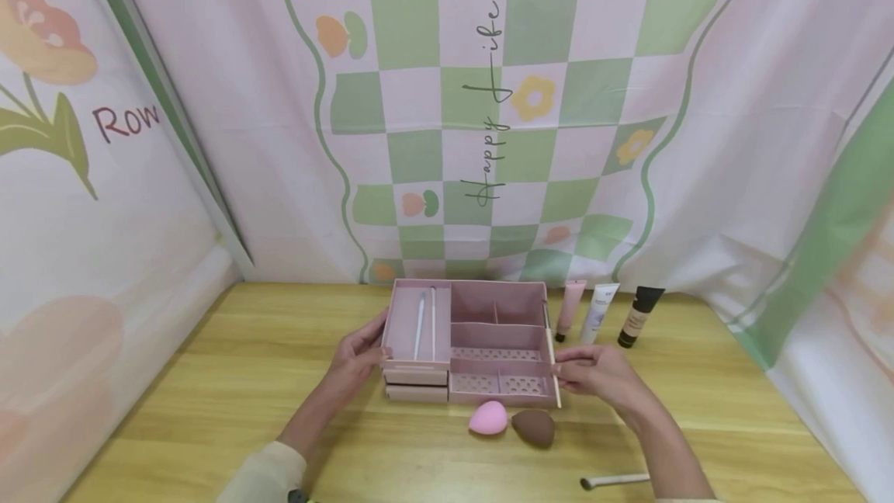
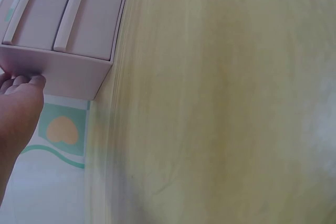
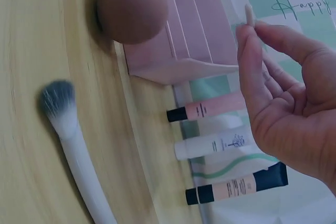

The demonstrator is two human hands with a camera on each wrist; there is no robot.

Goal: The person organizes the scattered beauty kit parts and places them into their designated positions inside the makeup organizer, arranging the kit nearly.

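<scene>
At the table's far middle, the left hand (image 1: pixel 354 356) is touching the pink organizer (image 1: pixel 466 344) with straight fingers; the right hand (image 1: pixel 594 373) is pinching a thin stick (image 3: pixel 250 15).

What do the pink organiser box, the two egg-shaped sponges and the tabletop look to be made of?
Pink organiser box: probably matte moulded plastic, with thin rigid walls and perforated trays. Pink sponge and brown sponge: likely soft foam, with a dull, rounded surface. Tabletop: wood or wood-look laminate, with pale grain lines and a slight sheen.
</scene>
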